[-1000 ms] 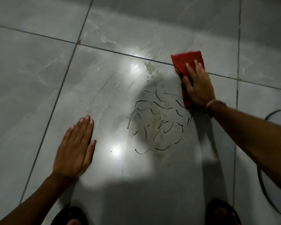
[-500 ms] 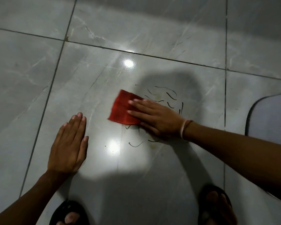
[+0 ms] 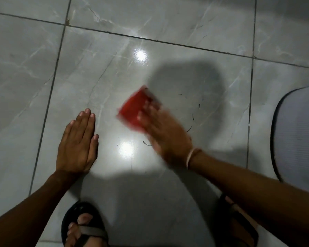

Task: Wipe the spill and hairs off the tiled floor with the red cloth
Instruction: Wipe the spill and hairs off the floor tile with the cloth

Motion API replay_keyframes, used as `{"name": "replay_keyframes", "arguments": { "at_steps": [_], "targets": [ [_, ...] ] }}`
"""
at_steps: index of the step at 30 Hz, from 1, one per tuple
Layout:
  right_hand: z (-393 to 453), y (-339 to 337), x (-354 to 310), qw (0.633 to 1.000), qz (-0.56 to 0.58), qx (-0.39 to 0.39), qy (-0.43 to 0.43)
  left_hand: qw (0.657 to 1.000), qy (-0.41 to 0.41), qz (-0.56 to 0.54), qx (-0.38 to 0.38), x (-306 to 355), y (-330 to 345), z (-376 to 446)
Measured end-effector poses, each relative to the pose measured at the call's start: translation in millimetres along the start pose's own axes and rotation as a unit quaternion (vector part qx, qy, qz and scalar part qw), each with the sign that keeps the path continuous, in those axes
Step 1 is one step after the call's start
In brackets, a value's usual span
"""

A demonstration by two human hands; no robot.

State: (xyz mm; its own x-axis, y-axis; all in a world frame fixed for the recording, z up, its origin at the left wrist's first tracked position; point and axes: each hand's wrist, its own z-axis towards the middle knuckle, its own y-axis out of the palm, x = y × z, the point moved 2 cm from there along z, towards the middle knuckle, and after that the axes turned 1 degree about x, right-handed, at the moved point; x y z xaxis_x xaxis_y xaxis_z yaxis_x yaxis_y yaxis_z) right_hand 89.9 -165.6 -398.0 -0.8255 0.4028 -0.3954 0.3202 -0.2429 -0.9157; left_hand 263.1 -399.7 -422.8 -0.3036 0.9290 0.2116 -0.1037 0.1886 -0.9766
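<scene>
- Glossy grey marble-look tiled floor (image 3: 100, 72) with dark grout lines fills the view, with two bright lamp reflections on it; a grey mat (image 3: 300, 132) lies at the right edge, and sandalled feet show at the bottom.
- Red cloth (image 3: 132, 109) lies flat on the tile near the middle, pinned under the fingers of the right hand (image 3: 166, 134); both are motion-blurred, so the exact finger spread is hard to read, but the hand looks flat and pressing rather than clenched.
- Left hand (image 3: 77, 147) rests palm-down on the floor with fingers together, holding nothing, just left of the cloth and apart from it.
- A few dark hairs (image 3: 193, 116) remain, scattered right of the cloth and beside the right hand; no wet spill is plainly visible.
- Judged from its look, the cloth is light, soft and limp: it should slide easily on this slick tile and bunch if pushed from one edge.
- Best hold, likely: a flat palm over its middle, fingers spread toward the leading edge to keep it open.
</scene>
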Motion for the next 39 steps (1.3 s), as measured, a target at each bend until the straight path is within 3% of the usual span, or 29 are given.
{"name": "replay_keyframes", "arguments": {
  "at_steps": [2,4,6,7,8,10,12,14,15,16,18,20,22,24,26,29,31,32,34,37,39],
  "targets": [
    [-59.9,6.7,-22.8,0.975,0.028,-0.116,-0.187,1.0,0.001,0.0,0.002,-0.1,0.3,-0.1],
    [-76.8,2.0,-4.6,0.916,0.031,-0.188,-0.354,1.0,0.003,0.003,0.01,-0.5,0.7,-1.4],
    [-51.9,-9.0,28.8,0.866,0.01,-0.213,-0.452,1.0,0.008,0.002,0.016,-1.2,1.1,-0.9],
    [-29.8,-16.5,48.5,0.864,-0.006,-0.201,-0.462,1.0,0.009,0.001,0.017,-1.7,1.4,-0.3],
    [-5.3,-24.4,67.1,0.88,-0.018,-0.181,-0.439,1.0,0.01,0.0,0.015,-2.3,2.2,0.0],
    [41.5,-37.8,97.6,0.943,-0.055,-0.114,-0.306,1.0,0.009,0.001,0.015,-2.4,2.8,-0.5],
    [78.4,-45.0,114.5,0.996,-0.052,-0.009,-0.067,1.0,0.008,0.005,0.019,-2.2,2.2,-0.7],
    [102.2,-39.0,96.3,0.98,-0.026,0.092,0.174,1.0,0.007,0.003,0.019,-1.3,1.0,-0.5],
    [103.7,-31.3,75.6,0.967,-0.028,0.115,0.225,1.0,0.006,0.001,0.018,-0.3,0.9,-0.6],
    [96.7,-21.6,52.8,0.966,-0.032,0.127,0.223,1.0,0.007,0.001,0.018,0.1,0.7,-0.8],
    [50.7,-1.7,3.3,0.99,-0.022,0.11,0.087,1.0,0.01,0.002,0.019,-0.7,0.6,-0.4],
    [-15.0,9.2,-40.3,0.994,0.032,-0.019,-0.107,1.0,0.012,0.001,0.02,-2.1,1.3,-0.8],
    [-46.1,12.4,-43.7,0.945,0.051,-0.134,-0.294,1.0,0.009,-0.002,0.017,-3.1,1.7,-1.6],
    [-28.1,6.0,-16.9,0.898,0.033,-0.174,-0.403,1.0,0.01,-0.005,0.018,-1.6,1.6,-1.3],
    [12.4,-5.4,20.1,0.926,-0.006,-0.121,-0.357,1.0,0.008,-0.005,0.017,-1.7,2.0,-0.4],
    [73.7,-33.3,74.7,0.997,-0.04,0.013,-0.059,1.0,0.011,-0.001,0.029,-3.6,2.3,-2.7],
    [100.0,-40.2,83.9,0.988,-0.024,0.07,0.137,0.999,0.017,0.001,0.029,-3.3,4.4,-2.4],
    [104.3,-38.8,75.5,0.98,-0.015,0.078,0.18,1.0,0.016,0.001,0.026,-4.1,4.6,-1.9],
    [79.9,-27.2,41.1,0.986,-0.011,0.07,0.15,1.0,0.012,-0.001,0.02,-4.6,2.9,-2.3],
    [-28.4,-2.9,-33.1,0.995,0.045,-0.045,-0.073,0.999,0.019,0.003,0.026,-3.1,1.2,-1.2],
    [-81.7,4.6,-55.1,0.96,0.08,-0.144,-0.225,0.999,0.023,0.001,0.029,-2.9,2.8,-1.4]
  ]
}}
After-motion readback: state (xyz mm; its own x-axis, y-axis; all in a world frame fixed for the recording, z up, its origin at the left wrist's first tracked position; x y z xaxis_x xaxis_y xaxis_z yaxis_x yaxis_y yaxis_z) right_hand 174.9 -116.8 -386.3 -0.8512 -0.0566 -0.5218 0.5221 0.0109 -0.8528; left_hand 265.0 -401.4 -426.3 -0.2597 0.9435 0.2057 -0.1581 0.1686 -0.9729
